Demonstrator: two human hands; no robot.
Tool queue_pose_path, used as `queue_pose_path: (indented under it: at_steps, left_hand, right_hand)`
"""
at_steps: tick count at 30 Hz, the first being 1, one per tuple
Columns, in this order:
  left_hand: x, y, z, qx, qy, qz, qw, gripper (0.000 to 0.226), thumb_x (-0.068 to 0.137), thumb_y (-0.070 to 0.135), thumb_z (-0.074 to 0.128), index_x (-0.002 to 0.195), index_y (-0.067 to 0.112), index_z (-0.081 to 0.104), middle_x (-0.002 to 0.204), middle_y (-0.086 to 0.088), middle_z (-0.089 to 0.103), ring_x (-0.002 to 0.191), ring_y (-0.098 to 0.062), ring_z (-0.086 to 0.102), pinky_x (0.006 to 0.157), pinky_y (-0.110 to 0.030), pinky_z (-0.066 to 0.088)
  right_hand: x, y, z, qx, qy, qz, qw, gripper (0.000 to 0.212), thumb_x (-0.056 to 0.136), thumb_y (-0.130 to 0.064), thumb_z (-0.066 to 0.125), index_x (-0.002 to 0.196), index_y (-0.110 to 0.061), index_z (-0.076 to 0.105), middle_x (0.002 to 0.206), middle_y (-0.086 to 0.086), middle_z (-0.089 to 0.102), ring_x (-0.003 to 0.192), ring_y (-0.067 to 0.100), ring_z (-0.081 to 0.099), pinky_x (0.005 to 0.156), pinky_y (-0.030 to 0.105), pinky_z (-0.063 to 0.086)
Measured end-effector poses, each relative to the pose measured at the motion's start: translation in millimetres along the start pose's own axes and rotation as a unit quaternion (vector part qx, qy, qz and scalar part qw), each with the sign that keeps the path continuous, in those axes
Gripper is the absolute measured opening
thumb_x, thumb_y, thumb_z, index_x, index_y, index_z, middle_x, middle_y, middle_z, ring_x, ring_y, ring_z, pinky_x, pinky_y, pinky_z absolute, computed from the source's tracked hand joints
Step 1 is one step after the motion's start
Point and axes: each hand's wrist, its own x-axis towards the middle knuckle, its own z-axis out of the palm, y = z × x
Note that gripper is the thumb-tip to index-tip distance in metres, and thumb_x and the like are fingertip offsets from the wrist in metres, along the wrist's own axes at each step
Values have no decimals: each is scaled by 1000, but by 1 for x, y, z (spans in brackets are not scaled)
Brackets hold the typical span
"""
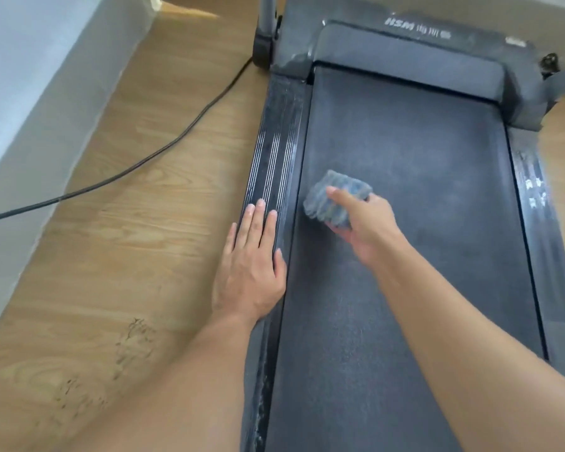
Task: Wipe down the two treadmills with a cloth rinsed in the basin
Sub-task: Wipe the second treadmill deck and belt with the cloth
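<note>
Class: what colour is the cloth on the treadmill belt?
Blue-grey, striped cloth, gripped by the right hand; head view.

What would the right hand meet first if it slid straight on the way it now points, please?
Probably the left side rail: the right hand, gripping the blue cloth on the belt, points forward and left, with only bare belt before it.

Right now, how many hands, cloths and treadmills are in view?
hands: 2 (left hand, right hand)
cloth: 1
treadmill: 1
Total: 4
</note>
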Motion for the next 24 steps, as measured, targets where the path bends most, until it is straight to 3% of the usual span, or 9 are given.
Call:
queue_pose_path:
  at_steps: [5,8,10,13,15,17,20,22,24]
  left_hand:
    - [3,-1,-3,11,-21,-3,1000,69,105,33,32,169,15,16,178,-3,-4,164,-17,-5,131,-47,19]
    - [2,-1,-2,13,-25,1,1000,69,105,33,33,169,15,14,178,-3,-4,164,-18,-6,131,-47,19]
    - [3,-3,-1,13,-27,1,1000,69,106,33,34,169,14,14,178,-4,-4,164,-18,-5,131,-48,20]
    - [3,-3,-1,14,-30,3,999,69,106,33,34,169,14,13,178,-4,-5,164,-18,-5,131,-48,20]
    - [3,-3,0,10,-31,4,999,69,106,33,34,169,14,14,178,-4,-5,164,-18,-4,130,-48,21]
    - [3,-3,-1,10,-31,3,999,69,106,33,34,169,14,14,178,-4,-4,164,-18,-4,130,-48,21]
    - [4,-3,-1,9,-31,1,999,69,105,34,34,169,14,17,178,-4,-2,165,-19,-2,130,-48,22]
    - [4,-2,-2,6,-28,0,1000,69,105,33,35,169,13,18,178,-5,0,165,-19,0,130,-49,23]
    - [4,-2,-2,7,-31,0,999,69,105,33,35,169,13,17,178,-5,-1,165,-19,0,130,-49,22]
  right_hand:
    - [109,-78,44,-251,108,-210,939,18,93,-14,59,107,-24,59,90,-13,60,77,6,57,59,13,44]
    - [157,-106,64,-344,95,-244,902,37,95,-10,46,118,-26,69,102,-10,67,87,9,60,72,21,48]
    - [182,-115,77,-374,99,-262,884,43,90,-6,40,114,-18,74,96,-6,66,85,10,56,73,24,45]
    - [206,-125,94,-373,132,-276,876,31,92,-7,45,104,-6,73,87,0,62,81,10,48,67,25,40]
    - [212,-138,101,-338,155,-293,881,28,100,-13,50,106,-17,76,91,-3,70,80,9,53,68,23,45]
    - [214,-149,103,-349,183,-325,859,28,104,-18,52,114,-27,76,92,-9,68,81,8,55,64,16,42]
    - [217,-134,107,-483,139,-340,795,33,102,-9,47,119,-27,70,108,-1,65,95,17,55,76,24,40]
    - [216,-106,110,-580,73,-324,744,39,95,-2,46,129,-14,61,135,9,57,127,29,50,94,35,44]
    - [218,-86,113,-622,54,-329,708,59,94,-3,46,152,-6,43,163,10,35,154,31,26,116,43,35]
